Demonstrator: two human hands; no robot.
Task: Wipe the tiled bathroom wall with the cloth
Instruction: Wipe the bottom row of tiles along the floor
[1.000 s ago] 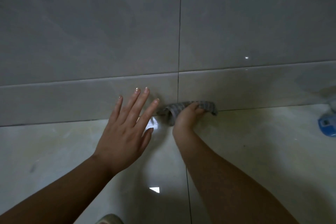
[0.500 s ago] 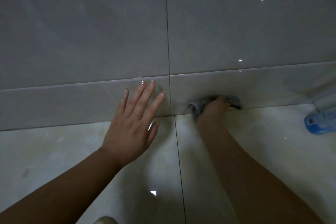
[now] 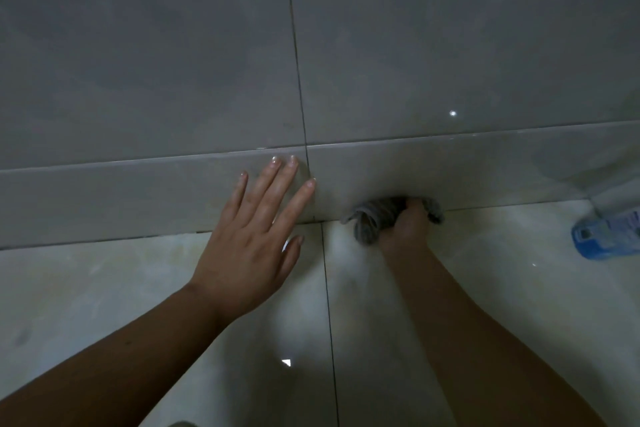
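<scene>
The grey tiled wall (image 3: 415, 62) fills the upper half of the head view, with a low skirting strip along its base. My right hand (image 3: 407, 229) grips a bunched grey cloth (image 3: 372, 218) and holds it against the bottom of the skirting strip, where the wall meets the floor. The cloth bulges out left of my fist and a corner shows to its right. My left hand (image 3: 256, 239) lies flat with fingers spread, its fingertips on the skirting strip just left of the vertical grout line.
A glossy pale floor (image 3: 138, 305) runs below the wall. A blue and white plastic bottle (image 3: 606, 236) lies on the floor at the right edge, near the wall. A pale rounded fixture is partly visible above it at the far right.
My right hand slid the cloth rightward along the base of the wall, then back a little to the left. The left hand stayed pressed against the skirting strip. The view shifted slightly.
</scene>
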